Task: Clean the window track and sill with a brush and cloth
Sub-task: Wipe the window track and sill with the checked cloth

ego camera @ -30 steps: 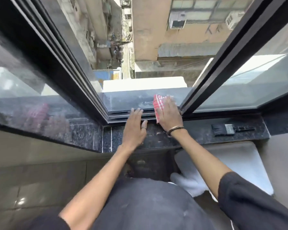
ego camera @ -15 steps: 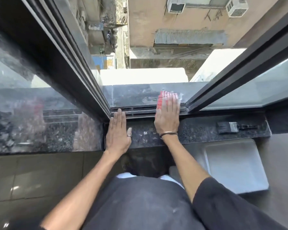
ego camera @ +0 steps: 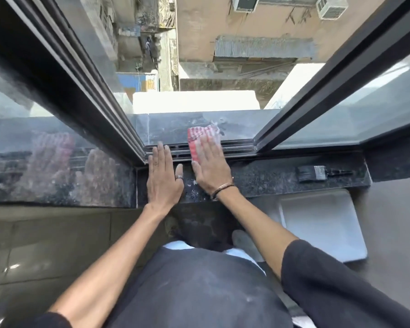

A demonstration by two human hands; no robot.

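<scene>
A red-and-white checked cloth (ego camera: 195, 138) lies across the dark metal window track (ego camera: 237, 147) and onto the outer sill (ego camera: 171, 125). My right hand (ego camera: 210, 165) presses flat on the cloth, fingers stretched over the track rails. My left hand (ego camera: 163, 177) lies flat and empty on the speckled granite inner sill (ego camera: 258, 177), its fingertips reaching the track's near rail. A black paint brush (ego camera: 317, 173) rests on the inner sill well to the right of both hands.
Sliding window frames stand on either side, the left (ego camera: 100, 95) and the right (ego camera: 329, 79), with the opening between them dropping to a street far below. A white tray-like surface (ego camera: 322, 223) sits below the sill at right.
My right hand has slid the cloth left along the track and further out over the sill. My left hand stays flat on the inner sill. The camera has tilted down and forward.
</scene>
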